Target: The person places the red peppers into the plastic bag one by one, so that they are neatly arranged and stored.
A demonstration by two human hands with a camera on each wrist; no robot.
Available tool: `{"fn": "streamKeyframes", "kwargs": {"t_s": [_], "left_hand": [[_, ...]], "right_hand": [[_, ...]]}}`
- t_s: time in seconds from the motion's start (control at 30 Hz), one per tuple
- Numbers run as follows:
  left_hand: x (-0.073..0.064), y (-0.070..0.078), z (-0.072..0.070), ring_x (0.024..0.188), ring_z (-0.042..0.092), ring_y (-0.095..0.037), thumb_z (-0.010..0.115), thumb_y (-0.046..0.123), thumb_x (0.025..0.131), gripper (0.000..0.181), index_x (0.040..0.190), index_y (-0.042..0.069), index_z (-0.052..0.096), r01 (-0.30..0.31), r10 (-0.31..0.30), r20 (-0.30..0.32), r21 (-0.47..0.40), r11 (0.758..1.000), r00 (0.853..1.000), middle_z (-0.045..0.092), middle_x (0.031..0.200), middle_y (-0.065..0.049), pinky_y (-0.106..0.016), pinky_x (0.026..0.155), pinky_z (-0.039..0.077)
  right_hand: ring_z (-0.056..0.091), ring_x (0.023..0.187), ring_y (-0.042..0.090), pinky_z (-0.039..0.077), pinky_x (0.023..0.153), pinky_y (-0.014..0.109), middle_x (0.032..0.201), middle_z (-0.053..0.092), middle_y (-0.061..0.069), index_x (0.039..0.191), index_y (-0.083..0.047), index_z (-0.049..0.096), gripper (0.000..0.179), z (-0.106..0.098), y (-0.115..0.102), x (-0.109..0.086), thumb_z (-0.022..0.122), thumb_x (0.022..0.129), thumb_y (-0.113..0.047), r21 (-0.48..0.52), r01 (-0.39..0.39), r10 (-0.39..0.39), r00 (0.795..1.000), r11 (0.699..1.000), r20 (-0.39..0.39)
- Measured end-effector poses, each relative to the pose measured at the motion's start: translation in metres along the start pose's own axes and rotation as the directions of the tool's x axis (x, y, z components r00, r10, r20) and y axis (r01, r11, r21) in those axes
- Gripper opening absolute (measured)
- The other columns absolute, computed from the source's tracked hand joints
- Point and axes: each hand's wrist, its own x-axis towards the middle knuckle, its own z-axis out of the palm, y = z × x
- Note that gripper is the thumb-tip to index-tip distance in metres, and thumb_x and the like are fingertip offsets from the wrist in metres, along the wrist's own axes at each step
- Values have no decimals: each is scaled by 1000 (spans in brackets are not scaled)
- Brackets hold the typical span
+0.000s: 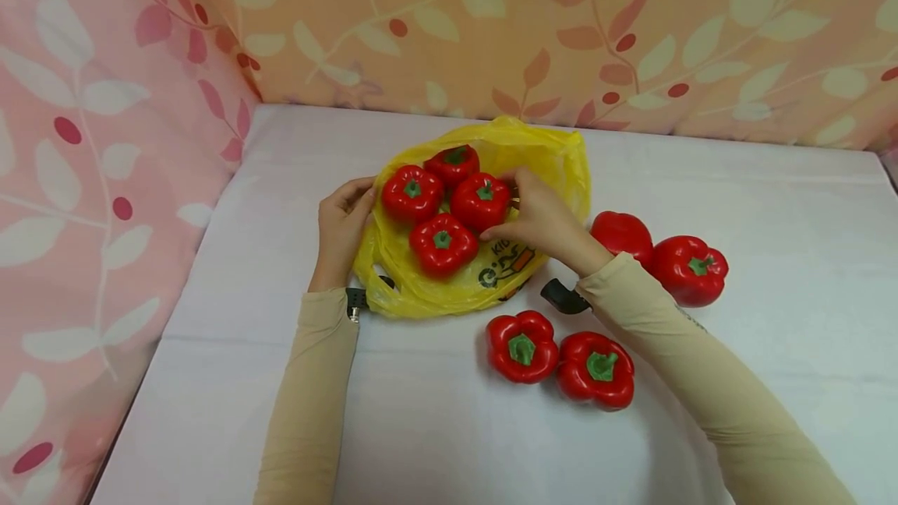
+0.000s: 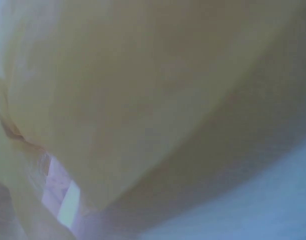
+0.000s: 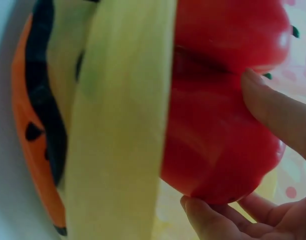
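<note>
A yellow plastic bag [image 1: 554, 162] lies spread with its mouth open, and several red bell peppers [image 1: 412, 193] with green stems sit in it. My left hand [image 1: 342, 228] grips the bag's left edge, its fingertips partly hidden at the plastic. From the right, my right hand [image 1: 543, 217] reaches into the bag and holds the rightmost pepper [image 1: 479, 203] there. In the right wrist view the thumb and fingers close round that red pepper [image 3: 218, 135], while a yellow strip of bag [image 3: 120, 120] hides its left side. Blurred yellow plastic [image 2: 123, 90] fills much of the left wrist view.
Two red peppers [image 1: 521, 347] lie side by side in front of the bag. Two more [image 1: 691, 270] are at the right, one partly behind my right forearm. A white cloth [image 1: 421, 411] covers the table, and floral curtains [image 1: 449, 30] stand behind and at the left.
</note>
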Motion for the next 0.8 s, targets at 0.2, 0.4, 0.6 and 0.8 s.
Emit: {"fn": "streamKeyframes", "kwargs": {"t_s": [0.2,0.4,0.6,0.8], "left_hand": [[1,0,0,93,60,-14,57,12,95,25,110,-6,65,-18,18,5,-10,1000,1000,66,106,-13,-22,84,51],[0,2,0,92,60,-13,56,12,95,25,111,-6,65,-7,7,2,-1,1000,1000,66,105,-11,-21,84,51],[-1,3,0,93,60,-14,56,12,95,26,112,-5,65,3,-3,5,0,1000,1000,65,106,-12,-22,86,51],[-2,4,0,91,60,-14,56,11,95,25,112,-5,65,-6,6,6,0,1000,1000,65,107,-14,-21,82,51]], "right_hand": [[49,114,30,44,99,42,127,50,17,130,3,38,82,3,-1,1,85,70,-26,-58,14,-15,1000,998,-18],[46,119,30,41,102,43,133,46,17,135,2,34,88,1,0,0,85,70,-27,-68,16,-16,1000,998,1],[40,125,32,37,105,46,139,39,19,143,0,28,98,-1,2,-2,85,69,-29,-82,22,-18,999,996,44],[33,129,34,39,103,49,143,31,20,148,-2,20,110,0,-2,-7,87,66,-32,-120,67,-57,995,990,87]]}}
